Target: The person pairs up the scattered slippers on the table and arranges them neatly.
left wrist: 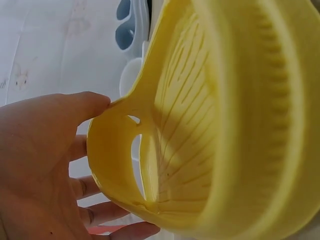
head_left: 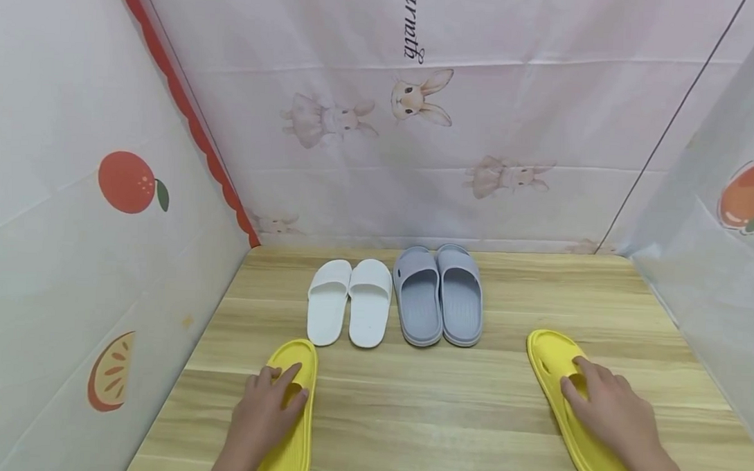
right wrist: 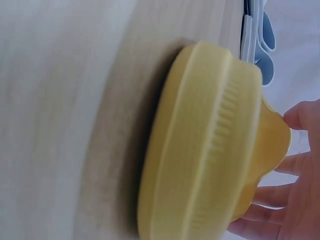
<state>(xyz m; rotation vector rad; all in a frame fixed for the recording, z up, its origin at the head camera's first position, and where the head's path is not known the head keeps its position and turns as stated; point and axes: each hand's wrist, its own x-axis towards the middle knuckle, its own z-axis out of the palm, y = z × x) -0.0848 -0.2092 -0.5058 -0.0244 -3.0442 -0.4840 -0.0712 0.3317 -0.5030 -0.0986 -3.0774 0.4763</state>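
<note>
Yellow slippers (head_left: 296, 434) are lying well apart on the floor (head_left: 421, 403), 1 under left hand (head_left: 263, 412), 1 under right hand (head_left: 614, 408), half-spread fingers touching the straps (left wrist: 107, 150) (tbh can't tell if gripping), right slipper's long axis slanting inward, white pair (head_left: 370, 301) and grey pair (head_left: 419, 308) sitting beyond.

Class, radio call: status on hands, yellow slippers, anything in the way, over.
Left hand gripping left yellow slipper. Right hand gripping right yellow slipper. Yellow pair apart. Possibly in the way: white slippers and grey slippers, farther back.
</note>
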